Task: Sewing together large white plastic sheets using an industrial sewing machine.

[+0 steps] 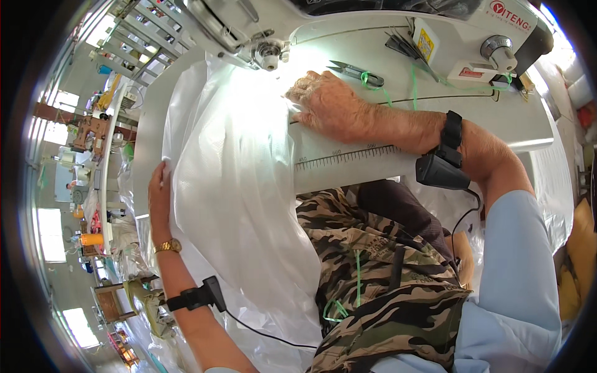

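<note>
A large, thin white woven plastic sheet (233, 180) runs in folds from under the sewing machine's needle area (268, 59) down over the front of the table to my lap. At its upper right edge, close to the needle, my right hand (329, 105) is closed, its fingertips pinching the sheet in the bright lamp glare. My left hand (160, 196) grips the sheet's left edge lower down, some of its fingers hidden by the sheet. Thread snips (357, 73) with green string lie on the table, just beyond my right hand.
The machine head (398, 9) spans the far side, its dial (497, 50) at right. Dark thin blades or tools (413, 53) stand by a yellow label. A ruler scale (348, 155) marks the table's near edge. A camouflage apron (385, 273) covers my lap; cluttered workbenches (106, 180) stand left.
</note>
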`<state>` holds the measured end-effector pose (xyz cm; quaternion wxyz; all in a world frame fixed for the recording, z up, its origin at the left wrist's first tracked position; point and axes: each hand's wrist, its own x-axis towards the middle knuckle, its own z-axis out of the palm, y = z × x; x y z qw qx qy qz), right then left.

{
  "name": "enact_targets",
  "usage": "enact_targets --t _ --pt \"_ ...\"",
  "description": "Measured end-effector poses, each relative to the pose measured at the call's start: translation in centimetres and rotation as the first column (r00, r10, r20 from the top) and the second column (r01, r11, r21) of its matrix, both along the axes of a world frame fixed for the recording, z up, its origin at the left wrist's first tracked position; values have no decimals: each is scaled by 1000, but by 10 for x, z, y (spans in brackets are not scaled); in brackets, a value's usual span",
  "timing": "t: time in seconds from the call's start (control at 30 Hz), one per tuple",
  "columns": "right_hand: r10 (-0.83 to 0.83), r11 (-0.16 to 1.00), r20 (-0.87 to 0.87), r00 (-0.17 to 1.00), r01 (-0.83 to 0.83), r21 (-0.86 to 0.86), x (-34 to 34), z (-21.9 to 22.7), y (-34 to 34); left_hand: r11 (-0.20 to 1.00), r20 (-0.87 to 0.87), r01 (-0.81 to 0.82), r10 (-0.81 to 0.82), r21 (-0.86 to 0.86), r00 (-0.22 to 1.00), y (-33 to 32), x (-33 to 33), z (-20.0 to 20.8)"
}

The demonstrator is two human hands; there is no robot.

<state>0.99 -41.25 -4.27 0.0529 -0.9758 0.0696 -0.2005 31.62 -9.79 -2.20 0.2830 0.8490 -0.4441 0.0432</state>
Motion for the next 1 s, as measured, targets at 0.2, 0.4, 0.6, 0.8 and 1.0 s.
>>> enact_targets --t 0.2,0.4,0.6,0.8,1.0 --pt "155 986 175 972 -141 -89 2 -4 0 999 188 -19 28 -49 982 -42 -68 6" --pt "93 995 54 994 -91 -37 -2 5 3 941 242 -269 218 203 945 -16 -52 -1" --pt "59 996 32 998 -57 -71 -8 17 4 530 550 -837 662 136 509 256 21 -37" --pt "-33 988 149 988 55 -147 -33 12 -10 286 433 -956 871 -63 232 367 -33 7" --pt "256 855 213 943 -323 405 -103 -14 113 666 433 -512 744 -543 509 294 -72 67"
